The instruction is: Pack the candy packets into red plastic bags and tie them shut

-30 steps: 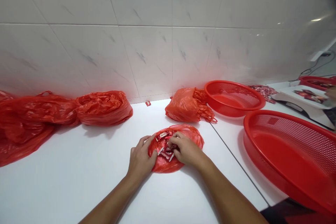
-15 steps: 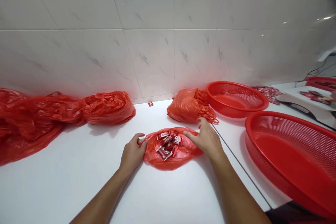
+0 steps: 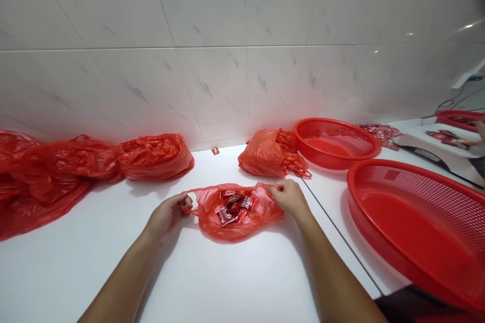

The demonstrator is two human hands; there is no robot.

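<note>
A small red plastic bag (image 3: 223, 224) lies on the white table (image 3: 212, 282) in front of me, with several red wrapped candies (image 3: 233, 204) showing through it. My left hand (image 3: 166, 214) pinches the bag's left handle and pulls it out to the left. My right hand (image 3: 290, 197) is closed on the bag's right handle at the other side. The bag is stretched wide between both hands.
Heaps of red plastic bags (image 3: 151, 156) lie along the tiled wall at left; another bundle of bags (image 3: 271, 154) sits behind. Two red mesh baskets (image 3: 335, 141) (image 3: 417, 222) stand at right. A loose candy (image 3: 215, 151) lies by the wall. A scale (image 3: 443, 149) with candies is far right.
My hands left the candies in the bag's middle, moved apart to its two sides and took hold of the handles, stretching the bag wide.
</note>
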